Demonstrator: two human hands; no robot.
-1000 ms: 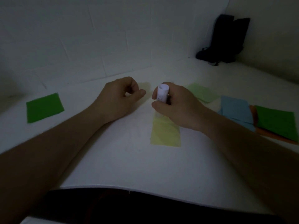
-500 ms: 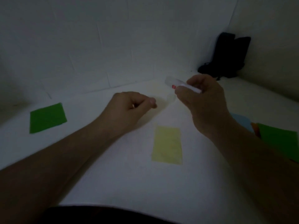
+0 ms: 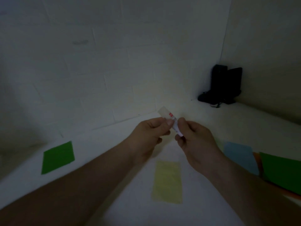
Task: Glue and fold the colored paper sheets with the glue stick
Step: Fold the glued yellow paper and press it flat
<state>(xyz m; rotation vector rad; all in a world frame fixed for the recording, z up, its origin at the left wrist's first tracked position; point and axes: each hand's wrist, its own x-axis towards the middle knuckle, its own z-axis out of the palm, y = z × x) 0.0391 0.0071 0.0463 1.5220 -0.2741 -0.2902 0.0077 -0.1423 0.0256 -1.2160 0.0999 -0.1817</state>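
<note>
A white glue stick (image 3: 169, 118) with a small red mark is held up in the air above the table. My right hand (image 3: 193, 141) grips its lower end. My left hand (image 3: 151, 132) pinches its upper part near the clear cap. Below the hands a yellow paper sheet (image 3: 167, 181) lies flat on the white table. A green sheet (image 3: 57, 157) lies far left. A light blue sheet (image 3: 239, 155) and another green sheet (image 3: 283, 172) on an orange one lie at the right.
A black object (image 3: 223, 85) stands in the far right corner against the wall. The white table (image 3: 101, 144) meets white walls at the back and right.
My right hand lifted the glue stick off the yellow sheet and raised it. My left hand came up from the table and took hold of its upper end.
</note>
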